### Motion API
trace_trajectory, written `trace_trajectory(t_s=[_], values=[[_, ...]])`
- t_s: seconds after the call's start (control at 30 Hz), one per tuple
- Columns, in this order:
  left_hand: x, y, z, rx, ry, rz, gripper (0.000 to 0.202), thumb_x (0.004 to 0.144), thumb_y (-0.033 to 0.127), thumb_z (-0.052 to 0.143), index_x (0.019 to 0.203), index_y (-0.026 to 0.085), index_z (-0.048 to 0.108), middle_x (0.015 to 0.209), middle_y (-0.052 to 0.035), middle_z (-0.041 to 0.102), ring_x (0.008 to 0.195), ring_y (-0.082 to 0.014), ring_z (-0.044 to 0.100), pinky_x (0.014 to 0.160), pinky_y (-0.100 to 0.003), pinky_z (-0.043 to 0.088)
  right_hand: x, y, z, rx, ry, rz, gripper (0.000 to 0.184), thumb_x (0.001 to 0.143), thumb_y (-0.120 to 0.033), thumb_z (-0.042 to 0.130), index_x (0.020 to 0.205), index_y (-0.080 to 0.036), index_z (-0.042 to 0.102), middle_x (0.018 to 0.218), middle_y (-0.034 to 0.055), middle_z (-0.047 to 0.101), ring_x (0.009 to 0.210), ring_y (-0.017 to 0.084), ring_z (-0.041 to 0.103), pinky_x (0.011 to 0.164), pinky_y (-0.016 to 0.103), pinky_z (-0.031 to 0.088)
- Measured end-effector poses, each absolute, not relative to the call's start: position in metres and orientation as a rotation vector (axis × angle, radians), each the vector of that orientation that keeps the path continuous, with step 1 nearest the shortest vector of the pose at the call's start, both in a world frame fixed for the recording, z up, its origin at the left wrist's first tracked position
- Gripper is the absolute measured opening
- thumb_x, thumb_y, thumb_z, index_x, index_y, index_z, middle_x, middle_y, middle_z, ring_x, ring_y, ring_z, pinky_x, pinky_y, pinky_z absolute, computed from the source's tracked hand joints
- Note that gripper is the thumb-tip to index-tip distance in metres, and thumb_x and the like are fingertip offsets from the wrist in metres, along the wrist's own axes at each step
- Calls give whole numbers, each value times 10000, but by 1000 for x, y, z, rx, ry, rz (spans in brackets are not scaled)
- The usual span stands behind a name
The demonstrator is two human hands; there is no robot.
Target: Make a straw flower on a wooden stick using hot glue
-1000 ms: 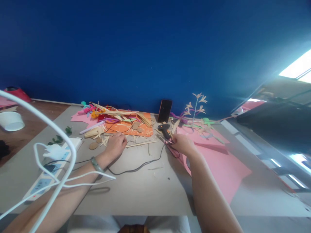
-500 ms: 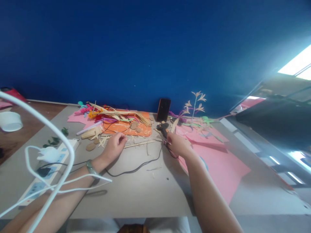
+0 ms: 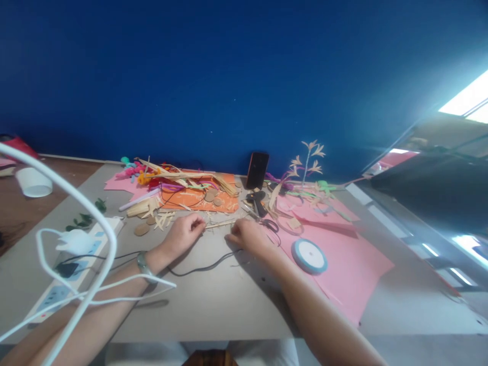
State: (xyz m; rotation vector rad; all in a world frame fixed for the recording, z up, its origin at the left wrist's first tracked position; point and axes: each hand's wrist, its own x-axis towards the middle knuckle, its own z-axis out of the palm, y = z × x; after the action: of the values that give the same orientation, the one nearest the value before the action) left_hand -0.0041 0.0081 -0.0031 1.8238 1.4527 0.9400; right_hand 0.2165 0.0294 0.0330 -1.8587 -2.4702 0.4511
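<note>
My left hand (image 3: pixel 185 234), wearing a bracelet (image 3: pixel 142 263), is closed with fingertips pinched together at the left end of a thin straw-coloured strip (image 3: pixel 221 223). Fingers also curled together, my right hand (image 3: pixel 249 236) is near the strip's other end. What either hand pinches is too small to make out. Just beyond the right hand lie scissors (image 3: pixel 270 224) and a black glue gun (image 3: pixel 257 203). A dark cord (image 3: pixel 206 268) runs on the table between my hands.
Dried straw pieces and pipe cleaners cover an orange sheet (image 3: pixel 183 200). A phone (image 3: pixel 257 170) leans against the blue wall. Pink paper (image 3: pixel 354 264) bears a ribbon roll (image 3: pixel 309 255). At left are a power strip (image 3: pixel 55 297), white cable (image 3: pixel 109 229) and white cup (image 3: pixel 34 183).
My right hand has moved left from beside the glue gun and scissors toward my left hand, uncovering the scissors and ribbon roll. My left hand has shifted slightly right.
</note>
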Motion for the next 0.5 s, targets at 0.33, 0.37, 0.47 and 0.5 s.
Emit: trace_trajectory(t_s=[0.33, 0.37, 0.47, 0.5], values=[[-2, 9, -6, 1563, 1386, 1032, 196, 772, 315, 610, 868, 151, 659, 704, -32, 691, 572, -147, 630, 581, -263, 483, 238, 34, 57, -2019, -2500, 252, 221, 837, -173, 504, 967, -145, 680, 939, 134, 713, 825, 235, 648, 653, 278, 387], [-2, 10, -6, 1490, 1363, 1063, 221, 756, 318, 630, 885, 141, 656, 697, -32, 686, 565, -145, 630, 572, -261, 486, 240, 31, 61, -1987, -2520, 269, 215, 807, -203, 557, 976, -159, 684, 926, 115, 718, 829, 233, 647, 657, 273, 390], [-2, 12, -5, 1308, 1299, 1093, 294, 715, 318, 680, 929, 118, 649, 630, -19, 663, 533, -136, 611, 527, -244, 475, 239, 17, 68, -1658, -2839, 489, 144, 710, -196, 633, 821, -201, 724, 793, 56, 725, 735, 195, 646, 613, 246, 379], [-2, 12, -4, 1261, 1281, 1087, 321, 707, 321, 691, 949, 114, 649, 610, -15, 658, 515, -129, 597, 507, -236, 463, 237, 11, 67, -1588, -2941, 507, 128, 675, -185, 648, 772, -195, 730, 742, 59, 719, 700, 200, 644, 588, 249, 369]])
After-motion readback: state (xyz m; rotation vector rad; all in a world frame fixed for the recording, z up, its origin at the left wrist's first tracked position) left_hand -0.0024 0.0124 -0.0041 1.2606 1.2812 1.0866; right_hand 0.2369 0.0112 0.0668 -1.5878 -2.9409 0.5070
